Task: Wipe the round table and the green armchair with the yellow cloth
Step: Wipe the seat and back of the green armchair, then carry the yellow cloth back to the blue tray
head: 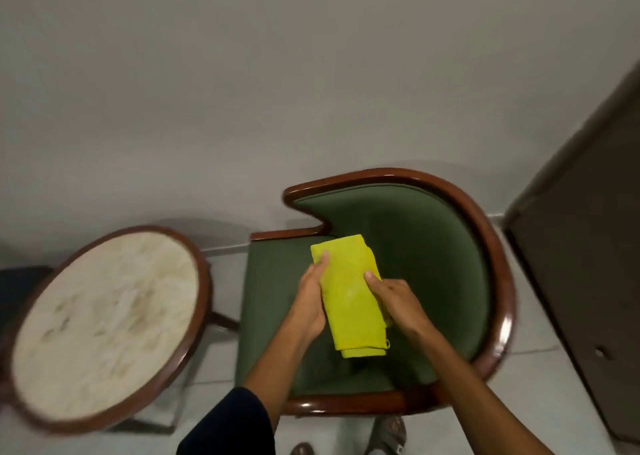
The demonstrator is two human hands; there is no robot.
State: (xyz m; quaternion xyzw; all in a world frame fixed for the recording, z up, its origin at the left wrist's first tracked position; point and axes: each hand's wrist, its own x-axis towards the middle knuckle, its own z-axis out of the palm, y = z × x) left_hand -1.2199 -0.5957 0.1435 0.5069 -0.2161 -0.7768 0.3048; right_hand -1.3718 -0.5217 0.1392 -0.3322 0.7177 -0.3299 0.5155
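Observation:
The yellow cloth (pixel 349 295) is folded into a long strip and held above the seat of the green armchair (pixel 426 257). My left hand (pixel 311 302) grips its left edge with the thumb on top. My right hand (pixel 394 302) grips its right edge the same way. The armchair has green upholstery and a curved, glossy brown wooden rim. To the left stands the round table (pixel 104 323), with a pale, stained marble top inside a dark wooden rim.
A plain grey wall fills the upper view. A dark brown cabinet or door (pixel 588 246) stands close to the right of the armchair. Pale floor tiles show below, with my sandalled feet (pixel 388 434) at the bottom edge. A dark object (pixel 17 292) sits far left.

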